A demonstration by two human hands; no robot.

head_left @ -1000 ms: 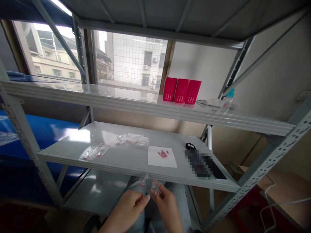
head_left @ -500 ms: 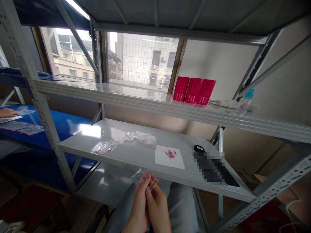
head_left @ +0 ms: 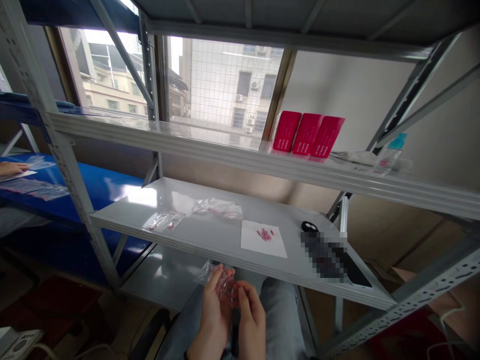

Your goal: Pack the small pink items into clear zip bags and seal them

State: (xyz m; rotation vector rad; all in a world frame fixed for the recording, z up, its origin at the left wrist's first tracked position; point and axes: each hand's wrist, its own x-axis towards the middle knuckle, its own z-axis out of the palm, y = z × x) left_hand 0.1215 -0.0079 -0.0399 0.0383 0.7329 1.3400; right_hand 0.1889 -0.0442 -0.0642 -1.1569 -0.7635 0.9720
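A small clear zip bag (head_left: 205, 272) with a reddish line along its mouth sits in my left hand (head_left: 216, 305), just below the front edge of the shelf. The thumb and fingers of that hand are closed round it. Close by on the right, my right hand (head_left: 250, 312) pinches at the bag's edge; anything smaller between those fingertips is too blurred to make out. Beyond my hands, a white paper sheet (head_left: 249, 245) lies on the grey shelf (head_left: 210, 232) and bears several small red-and-white pieces (head_left: 266, 235).
Filled clear bags (head_left: 165, 220) lie at the shelf's left, and more clear bags (head_left: 225, 208) further back. A black round object (head_left: 309, 226) and a blurred-out dark item lie right. Red boxes (head_left: 307, 134) and a spray bottle (head_left: 392, 152) stand above. Another person's hand (head_left: 13, 168) shows far left.
My hands have come a little apart: the right has shifted right, and the bag in my left hand shows more openly. The view has tilted slightly.
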